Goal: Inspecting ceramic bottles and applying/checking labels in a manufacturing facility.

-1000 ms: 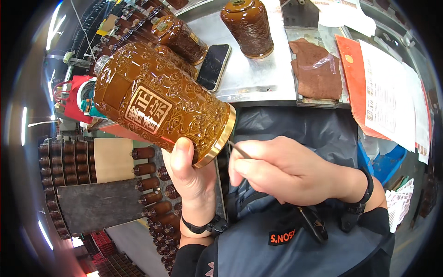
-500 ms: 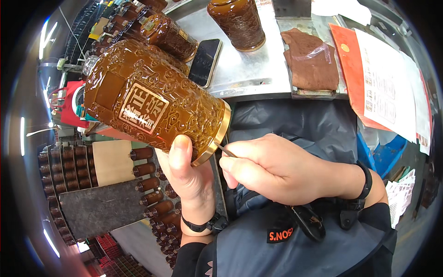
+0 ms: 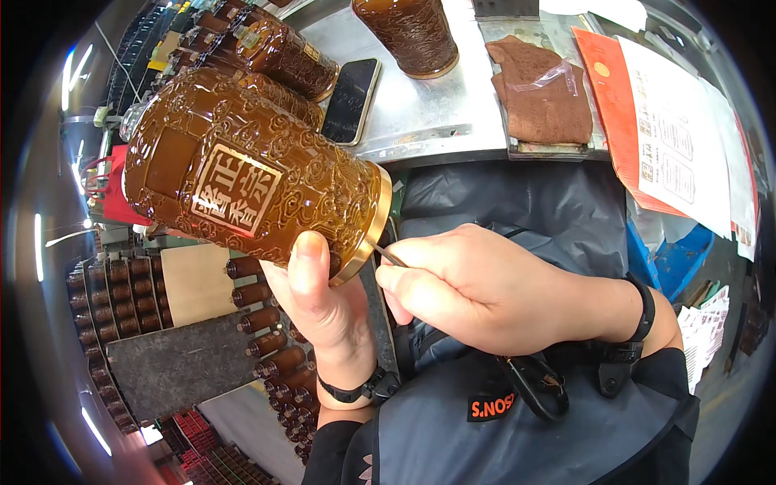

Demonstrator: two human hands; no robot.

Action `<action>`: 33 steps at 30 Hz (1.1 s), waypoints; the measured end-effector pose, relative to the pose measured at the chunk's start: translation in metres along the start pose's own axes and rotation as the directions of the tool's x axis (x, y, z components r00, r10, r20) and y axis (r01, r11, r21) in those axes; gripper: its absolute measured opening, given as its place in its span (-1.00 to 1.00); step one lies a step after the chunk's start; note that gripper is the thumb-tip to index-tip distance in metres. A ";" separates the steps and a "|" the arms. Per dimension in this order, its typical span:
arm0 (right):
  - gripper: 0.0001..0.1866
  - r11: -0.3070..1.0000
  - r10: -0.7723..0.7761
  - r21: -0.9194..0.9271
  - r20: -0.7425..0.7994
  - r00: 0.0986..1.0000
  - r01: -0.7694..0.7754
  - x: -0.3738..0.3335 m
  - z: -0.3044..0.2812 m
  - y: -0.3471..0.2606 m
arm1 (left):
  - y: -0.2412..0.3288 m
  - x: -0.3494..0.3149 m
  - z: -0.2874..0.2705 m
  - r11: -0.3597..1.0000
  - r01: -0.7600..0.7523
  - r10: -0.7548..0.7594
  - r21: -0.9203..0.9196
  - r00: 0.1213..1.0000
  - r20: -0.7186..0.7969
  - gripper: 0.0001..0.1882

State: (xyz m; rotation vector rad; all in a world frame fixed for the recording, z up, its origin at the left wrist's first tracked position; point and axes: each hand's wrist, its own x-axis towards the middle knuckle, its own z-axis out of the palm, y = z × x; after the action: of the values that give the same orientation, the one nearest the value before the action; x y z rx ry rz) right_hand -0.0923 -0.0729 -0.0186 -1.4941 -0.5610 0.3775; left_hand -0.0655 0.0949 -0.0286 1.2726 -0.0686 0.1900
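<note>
A large brown glass bottle (image 3: 307, 190) with raised scrollwork, a gold-framed label panel and a gold band (image 3: 379, 218) round its base lies tilted in the air, base toward my right hand. My left hand (image 3: 319, 299) supports it from below, thumb up against the side near the base. In my right hand (image 3: 477, 283), a thin dark pointed tool (image 3: 391, 256) is pinched between thumb and fingers. Its tip meets the gold band, or lies very close to it. Most of the tool is hidden inside my fist.
A similar bottle (image 3: 411, 36) stands on the metal table (image 3: 436, 109), near a phone (image 3: 351, 101) and another brown bottle (image 3: 287, 56). Rightward are a folded brown cloth (image 3: 541, 93), papers (image 3: 667, 137) and a blue bin (image 3: 675, 259). Many bottles (image 3: 279, 364) stand in rows at lower left.
The bottle has shifted slightly left and turned a little about its length, its label panel moving left. Both hands keep their grips, and the tool's tip stays at the gold band.
</note>
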 end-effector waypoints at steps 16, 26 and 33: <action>-0.76 0.983 -0.182 -0.048 -0.105 0.978 0.177 0.001 0.010 0.006 | -0.001 0.001 0.002 0.993 -0.097 0.097 0.073 0.995 0.011 -0.32; -0.80 0.958 -0.273 -0.130 -0.139 0.952 0.256 0.003 0.015 0.011 | -0.004 0.000 -0.003 0.976 -0.158 0.153 0.147 0.987 0.045 -0.37; -0.79 0.906 -0.376 -0.259 -0.129 0.917 0.335 0.003 0.015 0.014 | 0.000 0.002 -0.002 0.982 -0.140 0.142 0.130 0.990 -0.009 -0.30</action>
State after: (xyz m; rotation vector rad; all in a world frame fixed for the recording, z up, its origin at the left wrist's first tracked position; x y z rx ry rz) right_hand -0.0969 -0.0578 -0.0322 -1.5892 -0.7401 -0.1123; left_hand -0.0636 0.0971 -0.0288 1.3962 -0.1330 0.3327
